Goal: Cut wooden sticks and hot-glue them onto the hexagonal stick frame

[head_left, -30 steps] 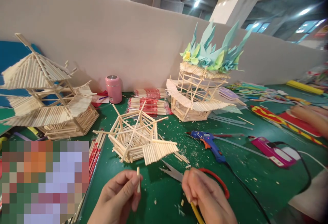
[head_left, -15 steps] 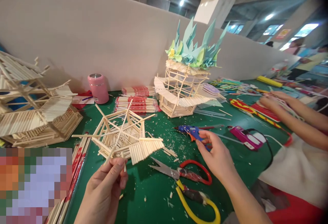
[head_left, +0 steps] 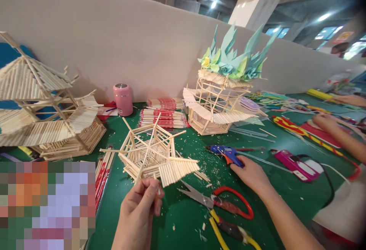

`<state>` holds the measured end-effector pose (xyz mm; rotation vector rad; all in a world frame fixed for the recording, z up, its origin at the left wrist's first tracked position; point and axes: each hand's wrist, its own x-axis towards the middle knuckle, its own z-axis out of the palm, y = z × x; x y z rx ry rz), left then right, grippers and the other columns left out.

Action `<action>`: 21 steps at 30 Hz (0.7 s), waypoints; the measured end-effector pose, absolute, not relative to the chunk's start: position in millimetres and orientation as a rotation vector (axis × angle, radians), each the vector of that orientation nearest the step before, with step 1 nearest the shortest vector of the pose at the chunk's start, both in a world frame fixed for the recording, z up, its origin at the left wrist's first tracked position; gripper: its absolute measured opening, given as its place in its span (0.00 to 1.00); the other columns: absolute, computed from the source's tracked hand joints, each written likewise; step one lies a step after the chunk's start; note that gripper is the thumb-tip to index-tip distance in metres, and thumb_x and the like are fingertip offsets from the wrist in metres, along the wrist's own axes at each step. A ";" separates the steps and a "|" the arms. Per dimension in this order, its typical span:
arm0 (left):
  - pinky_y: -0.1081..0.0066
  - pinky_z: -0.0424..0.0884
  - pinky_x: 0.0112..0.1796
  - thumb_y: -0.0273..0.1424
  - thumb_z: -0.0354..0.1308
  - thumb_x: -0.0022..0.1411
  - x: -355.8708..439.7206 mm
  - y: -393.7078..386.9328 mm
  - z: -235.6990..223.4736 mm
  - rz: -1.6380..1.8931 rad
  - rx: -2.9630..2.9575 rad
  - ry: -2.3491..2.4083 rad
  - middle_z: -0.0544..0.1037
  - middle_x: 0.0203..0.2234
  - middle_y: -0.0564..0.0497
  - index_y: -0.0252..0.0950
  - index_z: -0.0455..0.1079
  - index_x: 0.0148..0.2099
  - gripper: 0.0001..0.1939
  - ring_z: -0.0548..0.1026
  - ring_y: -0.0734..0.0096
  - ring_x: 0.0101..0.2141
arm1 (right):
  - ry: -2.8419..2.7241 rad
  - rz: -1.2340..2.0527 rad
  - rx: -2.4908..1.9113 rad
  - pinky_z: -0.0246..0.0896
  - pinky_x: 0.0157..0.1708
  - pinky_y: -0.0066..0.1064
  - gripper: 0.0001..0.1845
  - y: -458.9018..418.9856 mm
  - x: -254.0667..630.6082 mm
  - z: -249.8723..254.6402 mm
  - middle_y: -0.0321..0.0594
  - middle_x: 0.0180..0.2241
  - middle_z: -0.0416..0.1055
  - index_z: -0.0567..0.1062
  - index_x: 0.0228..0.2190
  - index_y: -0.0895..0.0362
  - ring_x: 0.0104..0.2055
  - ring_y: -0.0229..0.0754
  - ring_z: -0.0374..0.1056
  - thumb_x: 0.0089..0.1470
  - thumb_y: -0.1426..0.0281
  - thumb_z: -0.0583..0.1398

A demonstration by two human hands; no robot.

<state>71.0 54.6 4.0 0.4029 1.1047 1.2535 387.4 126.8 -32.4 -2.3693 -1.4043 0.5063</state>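
Observation:
My left hand (head_left: 140, 208) is closed in a pinch on a short wooden stick (head_left: 159, 191), right at the near edge of a half-built stick frame (head_left: 148, 150). A panel of sticks laid side by side (head_left: 174, 171) slopes from that frame's right side. To the right, my right hand (head_left: 254, 173) has its fingers around the handle of a blue glue gun (head_left: 225, 154) lying on the table. Large scissors (head_left: 211, 200) with red and yellow handles lie spread between my hands.
A stick pagoda (head_left: 54, 116) stands left, another with paper leaves (head_left: 213, 105) behind. Nearby are a pink flask (head_left: 122, 99), packed sticks (head_left: 162, 118) and a purple power strip (head_left: 297, 166) with a cable. A co-worker's arm (head_left: 343, 135) reaches in from the right. Scraps litter the green table (head_left: 177, 227).
The view has swung left, so everything sits further right. My right hand's fingers have closed round the glue gun's handle. My left hand keeps its pinch on the stick beside the frame.

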 end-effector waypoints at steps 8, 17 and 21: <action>0.77 0.56 0.23 0.39 0.65 0.49 67.3 54.7 -2.0 1.238 0.419 1.087 0.73 0.19 0.56 0.35 0.69 0.27 0.13 0.62 0.82 0.17 | -1.018 1.004 -1.805 0.65 0.25 0.32 0.15 103.5 374.7 7.7 0.39 0.23 0.73 0.73 0.25 0.56 0.25 0.43 0.67 0.40 0.57 0.60; 0.77 0.56 0.21 0.40 0.66 0.47 67.9 54.9 0.3 1.241 0.420 1.065 0.73 0.17 0.56 0.35 0.69 0.26 0.14 0.61 0.82 0.16 | -1.098 1.195 -1.346 0.60 0.23 0.26 0.11 71.5 337.9 47.7 0.34 0.19 0.68 0.72 0.32 0.53 0.22 0.37 0.61 0.49 0.59 0.61; 0.77 0.56 0.21 0.40 0.66 0.46 68.5 55.9 0.9 1.242 0.421 1.071 0.72 0.16 0.57 0.34 0.69 0.26 0.14 0.60 0.82 0.15 | -1.245 1.154 -1.283 0.56 0.20 0.28 0.08 62.2 317.7 59.0 0.33 0.18 0.65 0.71 0.30 0.50 0.19 0.38 0.57 0.54 0.60 0.56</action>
